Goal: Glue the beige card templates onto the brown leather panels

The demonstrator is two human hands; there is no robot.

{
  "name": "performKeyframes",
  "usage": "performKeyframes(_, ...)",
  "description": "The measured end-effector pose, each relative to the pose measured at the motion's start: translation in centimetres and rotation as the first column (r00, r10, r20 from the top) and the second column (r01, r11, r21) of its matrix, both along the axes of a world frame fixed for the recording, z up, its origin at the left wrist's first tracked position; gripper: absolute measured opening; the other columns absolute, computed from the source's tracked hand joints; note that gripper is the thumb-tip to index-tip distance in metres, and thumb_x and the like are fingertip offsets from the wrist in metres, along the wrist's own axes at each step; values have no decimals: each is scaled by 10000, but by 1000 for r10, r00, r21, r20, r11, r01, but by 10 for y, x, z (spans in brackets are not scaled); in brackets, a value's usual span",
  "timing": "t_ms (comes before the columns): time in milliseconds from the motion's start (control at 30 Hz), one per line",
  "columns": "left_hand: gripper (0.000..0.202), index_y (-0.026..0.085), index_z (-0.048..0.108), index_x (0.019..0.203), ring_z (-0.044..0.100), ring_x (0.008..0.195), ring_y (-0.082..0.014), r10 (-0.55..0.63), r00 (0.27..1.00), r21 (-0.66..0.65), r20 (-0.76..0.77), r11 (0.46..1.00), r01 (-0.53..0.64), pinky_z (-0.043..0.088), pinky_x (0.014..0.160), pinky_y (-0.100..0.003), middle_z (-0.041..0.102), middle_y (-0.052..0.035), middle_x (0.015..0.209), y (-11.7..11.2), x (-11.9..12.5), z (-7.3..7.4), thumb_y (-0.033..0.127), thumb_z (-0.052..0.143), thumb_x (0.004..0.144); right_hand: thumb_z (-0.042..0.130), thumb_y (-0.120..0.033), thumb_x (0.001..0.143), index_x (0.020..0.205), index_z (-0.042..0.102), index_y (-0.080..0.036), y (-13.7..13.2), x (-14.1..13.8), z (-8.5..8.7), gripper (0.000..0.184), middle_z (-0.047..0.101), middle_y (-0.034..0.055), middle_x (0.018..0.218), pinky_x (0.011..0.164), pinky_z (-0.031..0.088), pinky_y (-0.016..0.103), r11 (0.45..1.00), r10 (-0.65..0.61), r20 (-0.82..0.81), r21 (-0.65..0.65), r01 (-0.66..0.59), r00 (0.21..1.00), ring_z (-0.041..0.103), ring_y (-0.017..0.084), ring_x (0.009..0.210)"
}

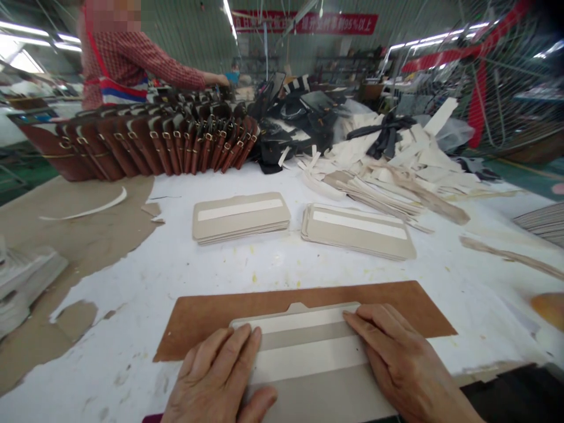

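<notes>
A beige panel (321,388) with pale strips across it lies in front of me, partly over a brown leather sheet (202,314). A small tab sticks up from its far edge. My left hand (215,376) rests flat on the panel's left side, fingers stretched forward and thumb apart. My right hand (400,358) lies along the right side, with its fingertips on the end of the far pale strip (308,319). The right hand's lower fingers partly hide the panel's edge.
Two stacks of beige panels, a left stack (240,217) and a right stack (356,232), stand further back. Behind them are brown buckled leather pieces (176,141), black material (304,120) and pale scraps (396,153). A co-worker (118,59) stands far left; a large fan (480,76) is right.
</notes>
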State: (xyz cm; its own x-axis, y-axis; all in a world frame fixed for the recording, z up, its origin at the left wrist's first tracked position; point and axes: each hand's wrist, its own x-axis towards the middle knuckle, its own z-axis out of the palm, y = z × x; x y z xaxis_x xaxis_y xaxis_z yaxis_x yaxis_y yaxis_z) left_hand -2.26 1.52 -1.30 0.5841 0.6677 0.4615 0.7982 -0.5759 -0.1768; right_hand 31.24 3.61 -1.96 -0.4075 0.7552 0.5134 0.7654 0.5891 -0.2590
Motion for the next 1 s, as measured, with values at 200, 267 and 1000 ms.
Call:
performKeyframes(200,501,187,671,1365,626,1146,-262,24,999,-50,33,998,-22,486,957,-361,754,-60,1276,-3,1,-4,548,596,1026,469,-51,1014,1358,616,-86,-5,10,-11,375,632,138,1123,882,605,311,997,28,157,60,-37,987,625,215,1015)
performKeyframes(267,497,212,659,1386,637,1144,-258,43,997,-90,70,995,-36,495,961,-359,752,-57,1276,-5,2,-4,545,610,1020,472,-78,1022,1393,593,-79,-6,14,-12,390,625,142,1138,896,601,318,997,31,201,62,-44,979,622,221,1026)
performKeyframes(1000,386,143,655,1307,677,1072,-270,58,998,-91,37,994,-54,462,985,-442,757,-92,1229,-5,11,5,358,585,994,476,-142,1057,1353,653,-169,-4,16,-15,346,678,99,1106,850,606,333,999,-5,170,41,-2,986,653,213,969)
